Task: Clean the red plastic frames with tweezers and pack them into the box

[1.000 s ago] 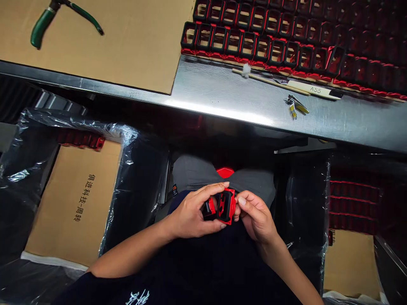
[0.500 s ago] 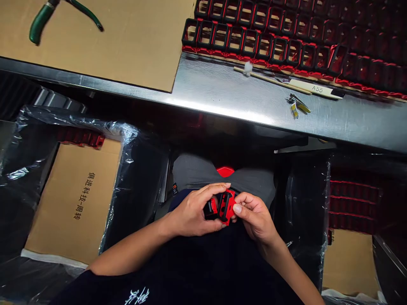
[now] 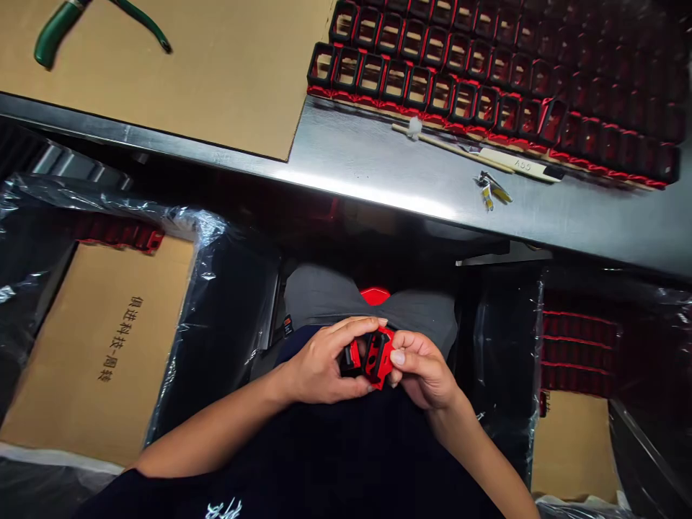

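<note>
Your left-hand grip (image 3: 318,366) is wrapped around a red-and-black part (image 3: 383,358) at the lower centre of the frame while your right-hand grip (image 3: 428,375) pinches its red right edge. Above, on the metal desk (image 3: 357,180), rows of red-and-black pieces (image 3: 475,103) crowd the upper right, near a thin wooden stick (image 3: 448,146) and small yellow-and-silver clippers (image 3: 488,196); green-handled pliers (image 3: 55,34) lie on a cardboard sheet (image 3: 216,79) at upper left.
</note>
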Demonstrator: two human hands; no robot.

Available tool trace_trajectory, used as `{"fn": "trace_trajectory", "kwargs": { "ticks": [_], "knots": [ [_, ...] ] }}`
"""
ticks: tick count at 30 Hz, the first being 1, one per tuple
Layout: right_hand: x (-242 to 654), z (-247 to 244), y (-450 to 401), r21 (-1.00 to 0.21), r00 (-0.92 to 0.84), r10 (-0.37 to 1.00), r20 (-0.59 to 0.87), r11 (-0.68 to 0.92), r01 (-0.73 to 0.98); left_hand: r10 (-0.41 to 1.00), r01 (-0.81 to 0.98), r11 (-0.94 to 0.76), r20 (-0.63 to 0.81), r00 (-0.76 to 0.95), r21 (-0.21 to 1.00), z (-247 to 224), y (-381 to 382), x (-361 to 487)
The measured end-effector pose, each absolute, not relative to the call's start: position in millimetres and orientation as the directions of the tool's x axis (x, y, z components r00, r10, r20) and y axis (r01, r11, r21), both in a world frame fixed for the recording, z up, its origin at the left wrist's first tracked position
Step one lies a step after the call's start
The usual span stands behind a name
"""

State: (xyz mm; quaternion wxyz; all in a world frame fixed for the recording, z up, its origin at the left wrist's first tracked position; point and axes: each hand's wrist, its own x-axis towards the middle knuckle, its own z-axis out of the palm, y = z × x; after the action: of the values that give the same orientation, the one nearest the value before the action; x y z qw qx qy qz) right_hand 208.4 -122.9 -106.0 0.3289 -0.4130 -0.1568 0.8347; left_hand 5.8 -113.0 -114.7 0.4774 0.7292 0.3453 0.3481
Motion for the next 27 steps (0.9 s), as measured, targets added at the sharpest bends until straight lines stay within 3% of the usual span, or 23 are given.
{"fn": "trace_trajectory", "kwargs": {
  "ticks": [4,6,8,10,11,13,16,19,23,27],
  "knots": [
    [206.3,-105.4,-116.0,-0.539,-0.483,0.649,-0.589,-0.76,-0.363,0.867,0.152,-0.29,0.193,0.459,0.945,-116.0,-112.8,5.5],
    [212.3,-97.3,-106.6,-0.655,-0.471,0.681,-0.561,-0.713,-0.251,0.888,0.156,-0.267,0.18,0.424,0.951,-116.6,-112.3,3.5],
    [225.9,-83.2,-88.9,-0.855,-0.319,0.826,-0.464,-0.512,-0.084,0.914,0.167,-0.237,0.161,0.373,0.957,-117.5,-111.7,1.0],
    [245.9,-67.1,-61.0,-0.97,0.003,0.985,-0.174,-0.172,0.172,0.933,0.175,-0.221,0.156,0.324,0.96,-118.4,-110.9,-0.8],
    [257.0,-60.4,-43.7,-0.945,0.174,0.984,0.046,-0.014,0.328,0.937,0.178,-0.227,0.166,0.307,0.957,-118.4,-110.3,-1.0],
    [278.1,-52.4,-6.3,-0.786,0.294,0.89,0.35,0.108,0.609,0.937,0.201,-0.254,0.189,0.294,0.946,-117.1,-108.6,0.3],
    [299.4,-54.6,41.4,-0.523,0.171,0.88,0.444,0.1,0.846,0.929,0.249,-0.281,0.197,0.313,0.927,-111.8,-105.7,4.8],
    [305.7,-63.2,55.3,-0.471,0.161,0.882,0.442,0.075,0.879,0.919,0.239,-0.293,0.204,0.337,0.926,-105.5,-104.1,8.0],
    [300.5,-69.8,5.4,-0.651,0.243,0.844,0.479,0.156,0.743,0.91,0.214,-0.313,0.227,0.348,0.925,-101.8,-106.0,7.4],
    [284.4,-74.3,-82.1,-0.684,-0.084,0.911,0.403,0.361,0.633,0.899,0.182,-0.318,0.235,0.37,0.93,-104.3,-108.4,8.6]
  ]
}}
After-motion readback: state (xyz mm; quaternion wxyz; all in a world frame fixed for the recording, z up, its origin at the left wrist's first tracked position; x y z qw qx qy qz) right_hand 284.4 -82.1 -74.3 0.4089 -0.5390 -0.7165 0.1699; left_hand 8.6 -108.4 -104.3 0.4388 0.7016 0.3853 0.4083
